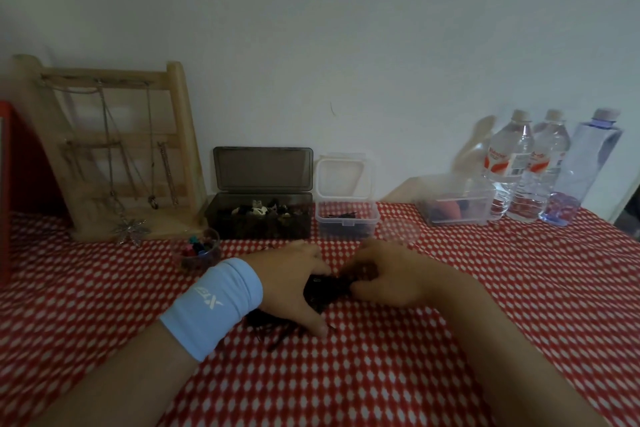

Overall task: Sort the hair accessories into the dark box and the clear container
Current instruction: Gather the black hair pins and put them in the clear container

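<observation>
A heap of small black hair accessories (327,291) lies on the bench, which is covered in a red cloth with a white diamond pattern (450,322), and the person works at it with both hands. The left hand (287,284), with a pale blue wristband, rests on the near-left part of the heap with its thumb (317,321) stretched down to the cloth, likely to pin the loose pieces so they do not scatter. Whether its other fingers grip anything cannot be told, since the heap hides their tips. The right hand (391,277) meets it from the other side, its fingers (372,274) curled in and pinching at the heap's dark edge, apparently teasing one piece free (which kind is too dark to tell). Just beyond the fingers stand the two targets, side by side with lids tipped back so a piece can be dropped straight in. The smoky dark translucent plastic box (259,218), beyond the left fingers, already holds a mix of black and pale pieces. The small clear plastic container (346,222), beyond the right fingers, shows thin dark pins. Much of the heap remains, so the sorting looks partway done.
</observation>
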A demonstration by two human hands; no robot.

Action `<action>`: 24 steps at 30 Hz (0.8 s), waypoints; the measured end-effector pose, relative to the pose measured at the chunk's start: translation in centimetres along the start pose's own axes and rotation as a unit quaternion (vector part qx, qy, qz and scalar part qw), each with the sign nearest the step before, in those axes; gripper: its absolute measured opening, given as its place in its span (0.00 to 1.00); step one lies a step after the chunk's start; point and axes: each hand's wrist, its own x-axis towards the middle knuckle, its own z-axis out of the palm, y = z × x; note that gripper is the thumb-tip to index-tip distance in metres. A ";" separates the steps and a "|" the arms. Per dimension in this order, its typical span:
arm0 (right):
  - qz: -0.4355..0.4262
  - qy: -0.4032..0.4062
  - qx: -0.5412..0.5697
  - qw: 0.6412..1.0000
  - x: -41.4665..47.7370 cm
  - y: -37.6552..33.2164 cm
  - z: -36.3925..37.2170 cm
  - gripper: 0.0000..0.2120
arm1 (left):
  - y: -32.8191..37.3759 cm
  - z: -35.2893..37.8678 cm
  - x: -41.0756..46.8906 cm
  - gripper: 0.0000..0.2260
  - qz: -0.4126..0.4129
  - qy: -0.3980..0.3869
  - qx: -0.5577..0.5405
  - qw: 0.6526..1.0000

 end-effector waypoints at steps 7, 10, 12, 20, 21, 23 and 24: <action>-0.002 0.015 -0.057 0.998 0.5 -0.8 1.5 0.30 | 0.0 0.1 0.5 0.18 0.017 0.075 -0.037 0.996; -0.009 0.030 -0.043 0.999 0.7 -0.8 1.5 0.15 | -0.5 -0.2 0.0 0.27 -0.002 0.056 -0.021 0.998; -0.016 0.036 -0.053 0.998 0.7 -1.0 1.5 0.14 | -0.6 -0.4 -0.1 0.25 -0.001 0.058 -0.029 0.998; -0.029 0.027 -0.085 0.996 1.4 -2.3 1.6 0.14 | -0.9 -0.5 -0.2 0.24 -0.030 0.087 -0.035 0.995; -0.024 0.022 -0.090 0.995 1.4 -2.5 1.6 0.15 | -1.0 -0.6 -0.2 0.25 -0.038 0.089 -0.030 0.995; -0.022 0.016 -0.100 0.995 1.3 -2.9 1.6 0.16 | -1.1 -0.5 -0.1 0.23 -0.044 0.090 -0.034 0.994; -0.025 0.012 -0.103 0.994 1.3 -3.1 1.6 0.17 | -1.0 -0.5 -0.1 0.22 -0.044 0.089 -0.041 0.994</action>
